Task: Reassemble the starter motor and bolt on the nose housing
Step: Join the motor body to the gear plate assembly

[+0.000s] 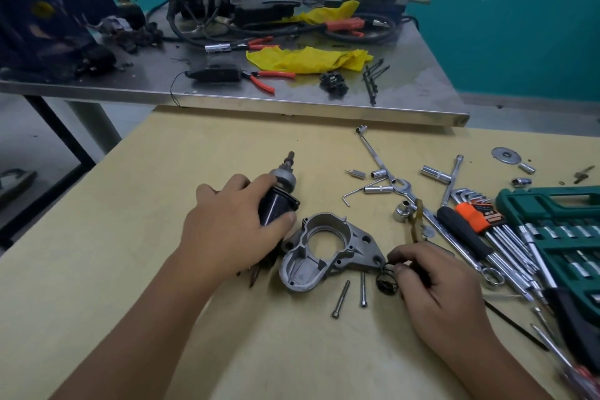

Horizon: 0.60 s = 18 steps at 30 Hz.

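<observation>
Starter motor in the curled left hand; right hand fingers pinched on a small black spring.

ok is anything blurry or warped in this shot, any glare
Head view: wide-angle bend curves the steel bench edge; the red-handled screwdriver at the bottom right corner smears with blur; soft sheen on the steel top, no harsh glare; the grey cast nose housing and both hands stay fairly sharp, shadows faint.

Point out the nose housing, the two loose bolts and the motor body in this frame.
nose housing (357,245): head view, on its flat flange.
two loose bolts (341,299): head view, shank of the left bolt.
motor body (276,204): head view, dark casing, gripped by the left hand (233,227).
</observation>
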Each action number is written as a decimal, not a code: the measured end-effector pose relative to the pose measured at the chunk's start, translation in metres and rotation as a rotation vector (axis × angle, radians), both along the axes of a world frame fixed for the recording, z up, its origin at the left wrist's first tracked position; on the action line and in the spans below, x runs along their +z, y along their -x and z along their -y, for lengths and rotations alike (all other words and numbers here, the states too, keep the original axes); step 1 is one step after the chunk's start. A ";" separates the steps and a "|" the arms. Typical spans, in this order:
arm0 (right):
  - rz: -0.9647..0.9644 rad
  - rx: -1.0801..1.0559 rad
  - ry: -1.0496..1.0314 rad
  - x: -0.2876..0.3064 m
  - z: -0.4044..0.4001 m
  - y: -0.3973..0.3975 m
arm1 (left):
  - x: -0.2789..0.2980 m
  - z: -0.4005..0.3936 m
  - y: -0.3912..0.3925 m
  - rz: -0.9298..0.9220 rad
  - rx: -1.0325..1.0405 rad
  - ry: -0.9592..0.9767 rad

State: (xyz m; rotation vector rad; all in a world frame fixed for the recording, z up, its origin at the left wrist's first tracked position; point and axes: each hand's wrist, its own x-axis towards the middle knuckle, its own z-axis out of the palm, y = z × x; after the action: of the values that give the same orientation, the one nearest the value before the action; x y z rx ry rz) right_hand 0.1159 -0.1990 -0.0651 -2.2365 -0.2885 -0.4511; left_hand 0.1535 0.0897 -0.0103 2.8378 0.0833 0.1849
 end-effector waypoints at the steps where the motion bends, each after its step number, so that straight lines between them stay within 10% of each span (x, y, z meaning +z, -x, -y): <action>1: 0.001 -0.001 -0.002 0.000 0.001 0.000 | 0.003 -0.004 0.002 -0.015 -0.018 -0.050; 5: 0.006 -0.015 -0.043 -0.002 0.001 -0.001 | 0.011 -0.042 0.009 -0.176 -0.241 -0.096; 10: 0.016 -0.017 -0.020 -0.001 -0.001 0.000 | 0.005 -0.042 0.005 -0.088 -0.403 0.287; 18: 0.050 -0.057 -0.120 0.000 0.000 0.001 | -0.004 -0.031 0.000 0.114 -0.405 0.108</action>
State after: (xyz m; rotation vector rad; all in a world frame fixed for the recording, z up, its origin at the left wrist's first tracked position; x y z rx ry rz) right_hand 0.1146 -0.1987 -0.0650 -2.1232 -0.2186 -0.5416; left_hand 0.1532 0.1209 -0.0141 2.6604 -0.4858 0.2422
